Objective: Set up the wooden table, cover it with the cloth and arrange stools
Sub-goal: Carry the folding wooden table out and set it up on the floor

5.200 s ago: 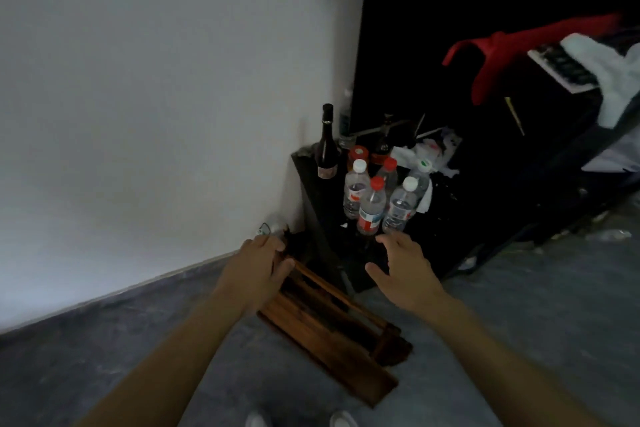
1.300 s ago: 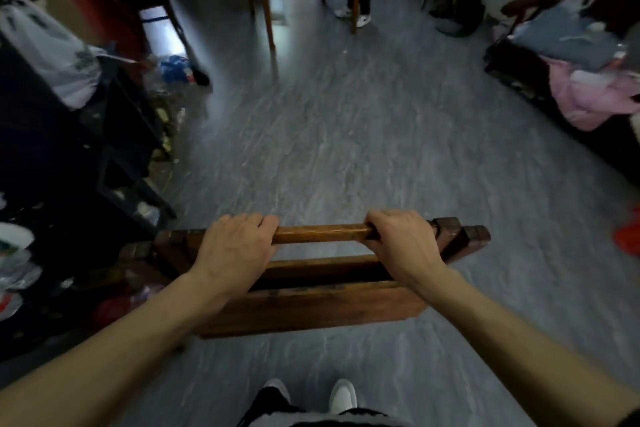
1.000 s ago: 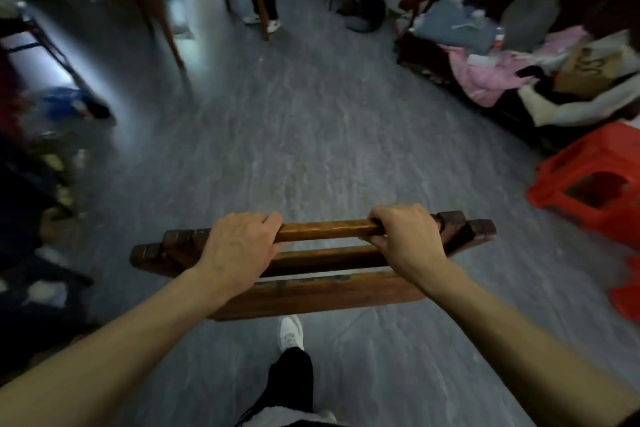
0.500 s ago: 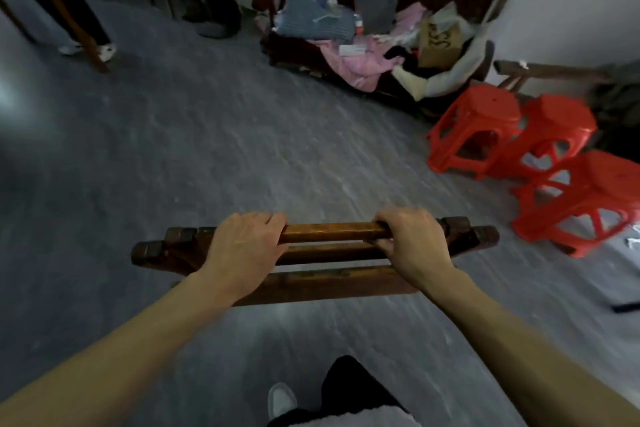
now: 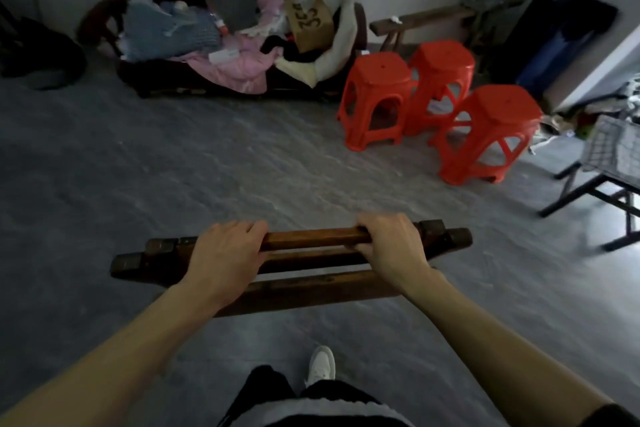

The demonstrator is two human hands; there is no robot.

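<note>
Early days on this job, by the look of it. The person has the folded wooden frame (image 5: 304,263) off the floor (image 5: 207,166), held level in front of the waist, with a white shoe (image 5: 322,366) below it. The left hand (image 5: 225,253) has its fingers curled together over the top rail toward the frame's left end; the right hand (image 5: 391,246) wraps the same rail nearer the right end, fingers closed around it, thumbs hidden on both. I take this frame to be the table's folding base, or part of it, though I can't be sure from here. It is not yet opened or stood up, so the table is still to be set up. No cloth that I could pick out as the cover is in sight. Three red stools (image 5: 440,107) stand bunched together well beyond the frame's right end, near the wall, so arranging them is also left to do.
</note>
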